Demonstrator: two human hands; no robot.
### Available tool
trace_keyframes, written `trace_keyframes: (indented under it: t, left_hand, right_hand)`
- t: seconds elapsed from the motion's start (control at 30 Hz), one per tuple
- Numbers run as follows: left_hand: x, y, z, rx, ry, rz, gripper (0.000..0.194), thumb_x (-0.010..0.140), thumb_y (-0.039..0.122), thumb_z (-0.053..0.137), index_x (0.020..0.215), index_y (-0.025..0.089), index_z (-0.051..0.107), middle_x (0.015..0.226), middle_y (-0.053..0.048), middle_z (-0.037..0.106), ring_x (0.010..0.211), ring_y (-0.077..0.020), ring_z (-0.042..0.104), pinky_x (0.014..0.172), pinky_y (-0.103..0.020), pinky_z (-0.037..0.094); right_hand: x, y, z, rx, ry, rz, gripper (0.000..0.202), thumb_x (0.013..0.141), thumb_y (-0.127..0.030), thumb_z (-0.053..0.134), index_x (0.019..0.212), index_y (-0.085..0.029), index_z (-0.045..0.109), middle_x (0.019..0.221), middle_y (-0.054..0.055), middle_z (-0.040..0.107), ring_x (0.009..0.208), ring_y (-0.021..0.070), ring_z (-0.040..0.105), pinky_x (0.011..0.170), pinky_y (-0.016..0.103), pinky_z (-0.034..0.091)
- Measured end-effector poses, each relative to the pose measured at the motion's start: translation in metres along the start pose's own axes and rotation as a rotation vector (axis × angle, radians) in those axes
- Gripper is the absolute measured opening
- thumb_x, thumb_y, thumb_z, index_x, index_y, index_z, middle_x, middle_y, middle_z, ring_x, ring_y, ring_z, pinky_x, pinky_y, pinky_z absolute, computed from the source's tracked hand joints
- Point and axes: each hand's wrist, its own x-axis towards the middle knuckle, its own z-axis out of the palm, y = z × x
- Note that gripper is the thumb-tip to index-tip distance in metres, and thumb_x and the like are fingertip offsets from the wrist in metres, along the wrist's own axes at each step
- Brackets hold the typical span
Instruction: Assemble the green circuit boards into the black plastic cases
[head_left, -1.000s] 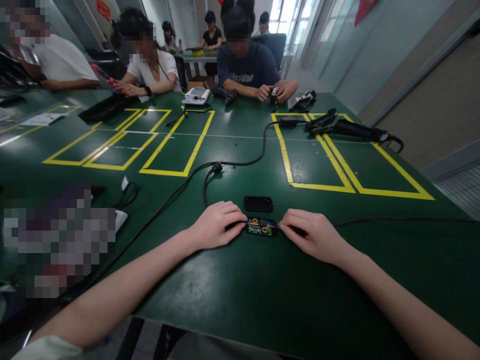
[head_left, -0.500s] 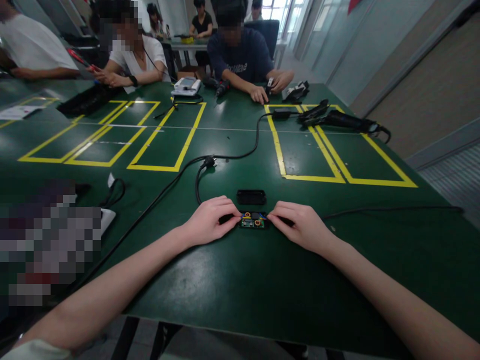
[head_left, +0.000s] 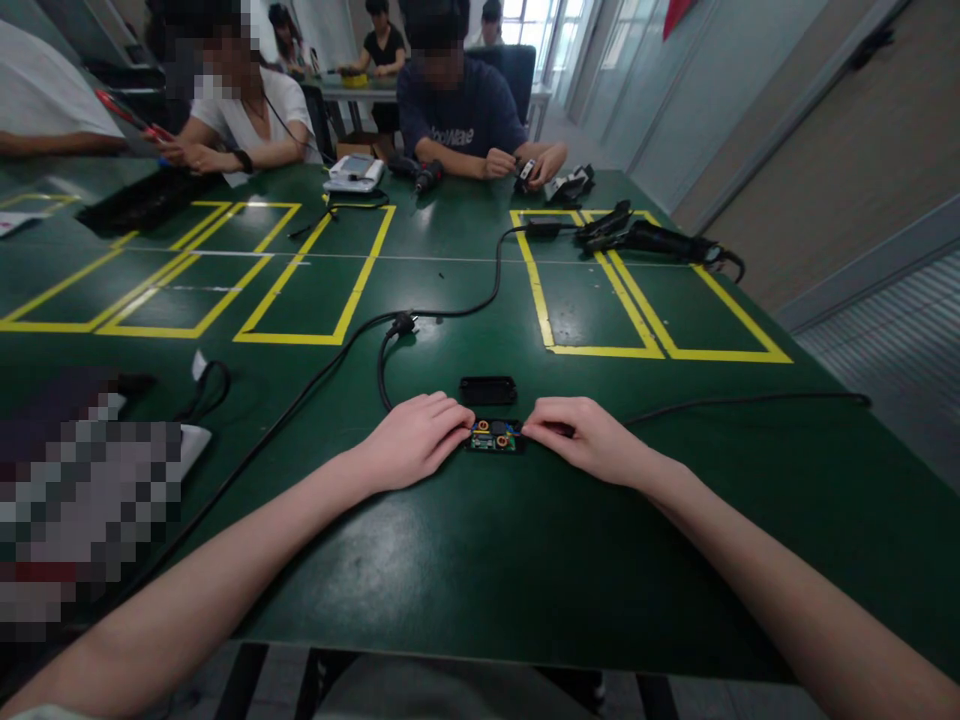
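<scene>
One green table (head_left: 420,560). Two bare hands: left hand (head_left: 412,440) and right hand (head_left: 592,440), fingertips pinched together at opposite ends of one open case (head_left: 493,445); exact item gripped, cannot tell. Case rests on table, one black cover (head_left: 488,390) just beyond. Inside, two ring-shaped coils (head_left: 502,440).

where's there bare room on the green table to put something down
The widest bare patch of green table lies between the left forearm and right forearm. The near ends of the right-side yellow tape boxes look mostly free too. It's crowded at the open case: left hand and right hand at its ends, black cover just beyond.
</scene>
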Motion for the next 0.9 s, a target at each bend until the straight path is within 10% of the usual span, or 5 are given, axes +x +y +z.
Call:
trace_keyframes:
  t: [0.53,0.7,0.9]
  left_hand:
    - [-0.002,0.001,0.003,-0.339,0.195,-0.198,0.019,0.097,0.027,0.068,0.080,0.018,0.068,0.100,-0.005,0.063,0.096,-0.0209,0.064,0.087,-0.035,0.053]
    - [-0.003,0.000,0.005,-0.249,0.236,-0.237,0.026,0.093,0.030,0.073,0.117,0.021,0.070,0.130,-0.013,0.065,0.125,-0.0293,0.060,0.109,-0.051,0.049]
    - [-0.005,-0.003,0.009,-0.052,0.158,-0.120,0.032,0.099,0.031,0.063,0.128,0.022,0.072,0.142,-0.017,0.066,0.134,-0.0349,0.060,0.111,-0.061,0.047]
  right_hand:
    - [-0.002,0.004,0.004,-0.030,0.122,0.054,0.020,0.098,-0.039,0.067,0.107,-0.022,0.073,0.102,0.009,0.071,0.095,0.0242,0.067,0.081,0.038,0.057]
    - [-0.004,0.009,0.010,-0.193,0.154,-0.021,0.049,0.099,-0.039,0.065,0.146,-0.027,0.058,0.158,0.016,0.050,0.144,0.0344,0.049,0.113,0.060,0.046]
    - [-0.004,0.012,0.015,-0.228,0.139,-0.132,0.030,0.104,-0.030,0.057,0.131,-0.028,0.071,0.142,0.014,0.064,0.134,0.0313,0.059,0.113,0.062,0.046]
